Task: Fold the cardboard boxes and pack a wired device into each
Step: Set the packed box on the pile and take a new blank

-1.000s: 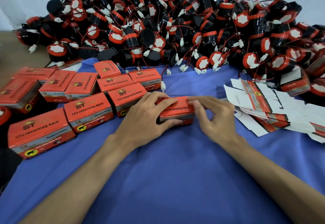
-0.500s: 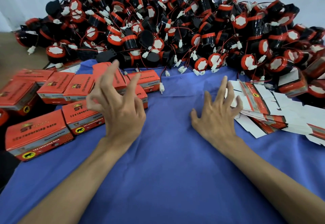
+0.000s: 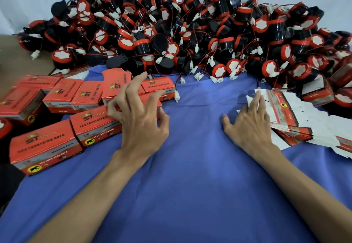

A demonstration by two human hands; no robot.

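Two hands are shown holding nothing: the left hand (image 3: 140, 122) is spread, fingers loosely bent, over the closed boxes (image 3: 45, 147) at the left, and the right hand (image 3: 249, 124) is laid with straight fingers on the near edge of the stack of flat cartons (image 3: 283, 111). The fetching of a fresh carton is judged the step in hand; one sheet must be peeled off alone, folded, and filled from the heap of wired devices (image 3: 190, 33) behind.

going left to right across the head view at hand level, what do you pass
folded boxes → left hand → cloth → right hand → flat boxes
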